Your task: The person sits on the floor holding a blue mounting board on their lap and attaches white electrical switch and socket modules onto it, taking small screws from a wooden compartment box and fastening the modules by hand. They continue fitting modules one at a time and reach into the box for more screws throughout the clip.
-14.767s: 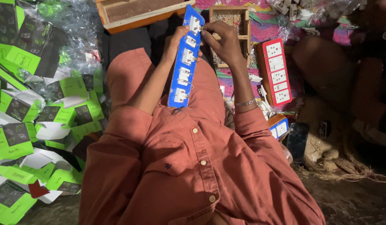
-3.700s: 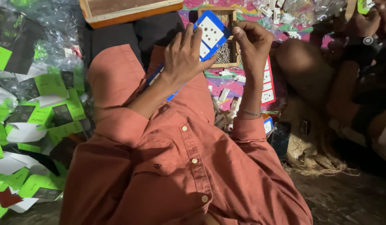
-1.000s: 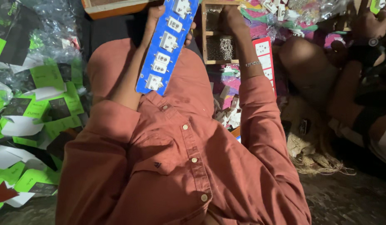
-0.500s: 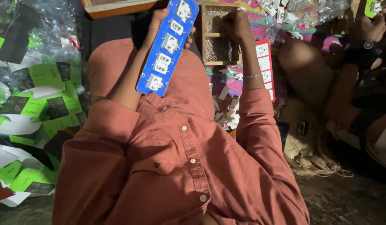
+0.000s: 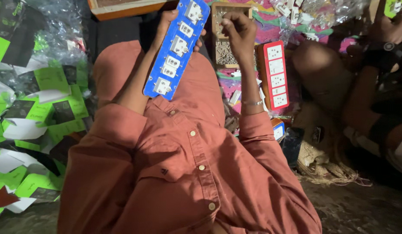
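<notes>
My left hand (image 5: 168, 24) grips a long blue socket strip (image 5: 176, 47) from behind and holds it upright over my lap, its white sockets facing me. To its right, my right hand (image 5: 240, 30) hovers with fingers pinched together above a small wooden tray (image 5: 218, 52) of tiny metal parts; whether it holds one I cannot tell. A red socket strip (image 5: 274, 76) lies just right of my right forearm.
Green and black cardboard packages (image 5: 36, 112) and clear plastic bags (image 5: 58, 30) are heaped on the left. A wooden box (image 5: 123, 8) stands ahead. Another person (image 5: 374, 73) sits at the right. Loose white parts (image 5: 296, 8) lie on a patterned cloth.
Over the last second my right hand dropped from the far part of the tray toward me, fingers pinched. The blue strip stays in my left hand, barely shifted.
</notes>
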Demonstrator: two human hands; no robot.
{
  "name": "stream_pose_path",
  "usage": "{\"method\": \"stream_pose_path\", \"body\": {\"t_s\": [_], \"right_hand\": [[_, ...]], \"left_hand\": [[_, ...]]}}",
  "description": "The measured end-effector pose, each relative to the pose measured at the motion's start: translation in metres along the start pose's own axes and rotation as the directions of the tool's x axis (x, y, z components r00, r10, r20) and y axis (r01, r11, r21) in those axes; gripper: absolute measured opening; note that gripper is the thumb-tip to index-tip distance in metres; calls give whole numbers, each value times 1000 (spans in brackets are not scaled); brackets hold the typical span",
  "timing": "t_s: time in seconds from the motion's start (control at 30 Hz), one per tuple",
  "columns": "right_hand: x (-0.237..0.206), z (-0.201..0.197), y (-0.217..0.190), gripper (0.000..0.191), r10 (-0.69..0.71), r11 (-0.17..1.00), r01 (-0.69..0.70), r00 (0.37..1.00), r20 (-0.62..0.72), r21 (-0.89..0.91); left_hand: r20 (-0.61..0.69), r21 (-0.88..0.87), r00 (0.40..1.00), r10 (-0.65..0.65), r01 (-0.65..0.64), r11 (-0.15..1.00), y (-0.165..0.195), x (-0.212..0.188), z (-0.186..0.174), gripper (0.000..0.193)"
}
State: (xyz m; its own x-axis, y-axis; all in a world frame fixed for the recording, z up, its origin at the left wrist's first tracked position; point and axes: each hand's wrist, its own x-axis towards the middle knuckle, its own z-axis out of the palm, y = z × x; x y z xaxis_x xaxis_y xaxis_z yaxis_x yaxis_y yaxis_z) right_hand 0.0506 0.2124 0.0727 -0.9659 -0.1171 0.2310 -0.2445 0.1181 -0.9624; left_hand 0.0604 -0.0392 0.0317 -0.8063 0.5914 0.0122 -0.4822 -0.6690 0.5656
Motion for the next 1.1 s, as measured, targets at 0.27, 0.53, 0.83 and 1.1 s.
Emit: {"method": "stream_pose_path", "body": {"t_s": [0.27,0.53,0.83,1.1], "right_hand": [[-12,58,1,15,-62,965,95,988,-139,245],[-21,88,-12,26,202,785,-78,970,-135,615],[-22,88,-8,26,195,777,-41,965,-177,629],[-25,91,9,26,107,889,41,950,-294,455]], "left_hand": [[-32,-33,999,-13,12,999,-2,2,-3,77],[-10,-70,1000,-13,12,997,-7,5,-9,74],[-61,33,998,-19,21,999,-8,5,-4,75],[-83,60,995,-50,55,997,-9,3,-5,79]]}}
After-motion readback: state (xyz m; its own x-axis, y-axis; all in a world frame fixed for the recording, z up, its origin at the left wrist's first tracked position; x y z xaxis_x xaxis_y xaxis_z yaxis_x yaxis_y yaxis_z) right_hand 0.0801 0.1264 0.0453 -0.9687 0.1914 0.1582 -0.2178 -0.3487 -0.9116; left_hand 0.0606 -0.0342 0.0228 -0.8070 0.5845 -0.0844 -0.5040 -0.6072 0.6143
